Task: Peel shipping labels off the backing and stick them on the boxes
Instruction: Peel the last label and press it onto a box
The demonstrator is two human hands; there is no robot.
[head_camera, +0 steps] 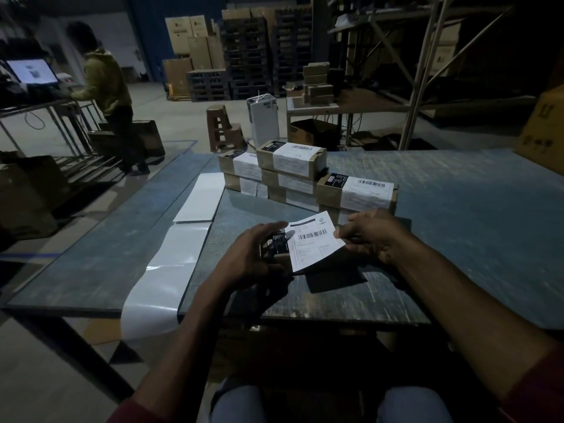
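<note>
A white shipping label (314, 242) with a barcode lies tilted over a small brown box (276, 250) near the table's front. My left hand (256, 254) grips that box from the left, thumb on the label's edge. My right hand (372, 233) pinches the label's right edge. Most of the box is hidden under my hand and the label. Behind stand several labelled brown boxes (291, 163), stacked, with one labelled box (357, 192) lying at the right. A long strip of white backing paper (171, 264) runs along the left and hangs over the table's front edge.
The grey table (457, 224) stretches wide to the right. A large cardboard box (543, 129) sits at its far right corner. Another person (106, 87) works at a screen at the back left. A stool (221, 128), pallets and shelving stand beyond the table.
</note>
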